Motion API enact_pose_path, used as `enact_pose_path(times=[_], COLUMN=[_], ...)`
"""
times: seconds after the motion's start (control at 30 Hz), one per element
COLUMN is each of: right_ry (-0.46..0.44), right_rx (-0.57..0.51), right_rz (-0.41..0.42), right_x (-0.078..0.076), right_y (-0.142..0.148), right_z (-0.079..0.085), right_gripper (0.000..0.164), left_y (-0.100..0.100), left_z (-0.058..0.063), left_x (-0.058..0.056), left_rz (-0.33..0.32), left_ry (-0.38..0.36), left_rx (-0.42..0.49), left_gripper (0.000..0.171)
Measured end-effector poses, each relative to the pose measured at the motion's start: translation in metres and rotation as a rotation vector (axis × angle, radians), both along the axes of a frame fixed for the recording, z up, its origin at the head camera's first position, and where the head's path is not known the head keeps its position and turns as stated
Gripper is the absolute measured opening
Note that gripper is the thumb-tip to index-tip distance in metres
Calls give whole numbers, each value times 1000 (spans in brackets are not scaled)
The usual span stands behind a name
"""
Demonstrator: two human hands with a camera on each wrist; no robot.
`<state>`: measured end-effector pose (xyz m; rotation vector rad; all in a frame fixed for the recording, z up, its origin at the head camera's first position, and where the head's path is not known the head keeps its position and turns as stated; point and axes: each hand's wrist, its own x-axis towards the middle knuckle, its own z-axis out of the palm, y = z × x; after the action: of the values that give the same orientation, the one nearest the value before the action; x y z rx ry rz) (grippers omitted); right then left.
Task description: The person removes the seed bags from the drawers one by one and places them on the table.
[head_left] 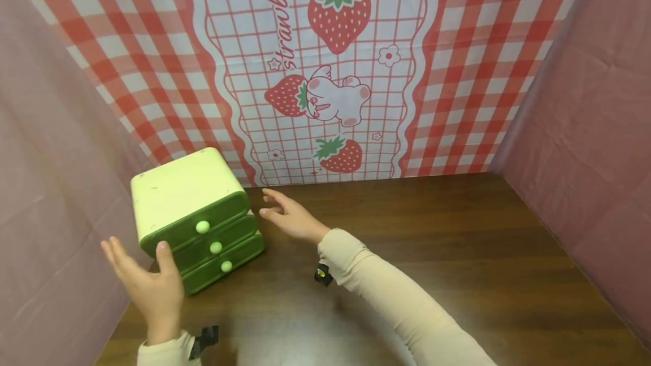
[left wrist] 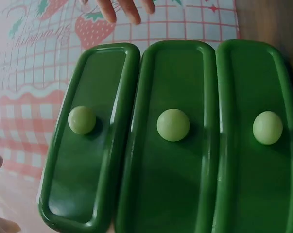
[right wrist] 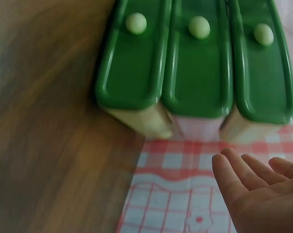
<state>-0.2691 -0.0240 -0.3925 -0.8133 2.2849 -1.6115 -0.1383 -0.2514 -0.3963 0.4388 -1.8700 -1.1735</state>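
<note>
A small chest of drawers (head_left: 183,196) with a pale yellow-green top stands at the left of the table. Its three green drawer fronts, each with a round light-green knob (left wrist: 173,124), all appear pushed in. My left hand (head_left: 152,290) is raised at the chest's front left corner, fingers spread and holding nothing. On the other side, my right hand (head_left: 295,218) reaches toward the chest's right side with fingers extended. In the right wrist view that hand (right wrist: 263,194) shows an empty palm beside the chest, with a gap between them.
The brown wooden table (head_left: 432,253) extends to the right of the chest. Behind it hangs a red-and-white checked cloth (head_left: 463,72) with strawberry prints. Pink cloth walls (head_left: 574,129) close in both sides.
</note>
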Motion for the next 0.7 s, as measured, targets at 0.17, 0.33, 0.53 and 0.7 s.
enact_pose_path(times=[0.17, 0.33, 0.53, 0.7], right_ry=[-45, -64, -75, -69], right_rx=[-11, -18, -40, -54], right_rz=[44, 70, 56, 47], right_x=[8, 12, 11, 9], right_y=[-17, -26, -32, -36], right_z=[-2, -3, -9, -11], right_gripper=[62, 65, 68, 66], left_y=[-3, -2, 0, -2], left_z=[-4, -10, -15, -18], left_x=[-2, -7, -8, -9], left_rz=[-78, -205, -216, -204], left_ry=[-49, 43, 73, 90], left_rx=[208, 362, 397, 393], left_gripper=[70, 67, 67, 64])
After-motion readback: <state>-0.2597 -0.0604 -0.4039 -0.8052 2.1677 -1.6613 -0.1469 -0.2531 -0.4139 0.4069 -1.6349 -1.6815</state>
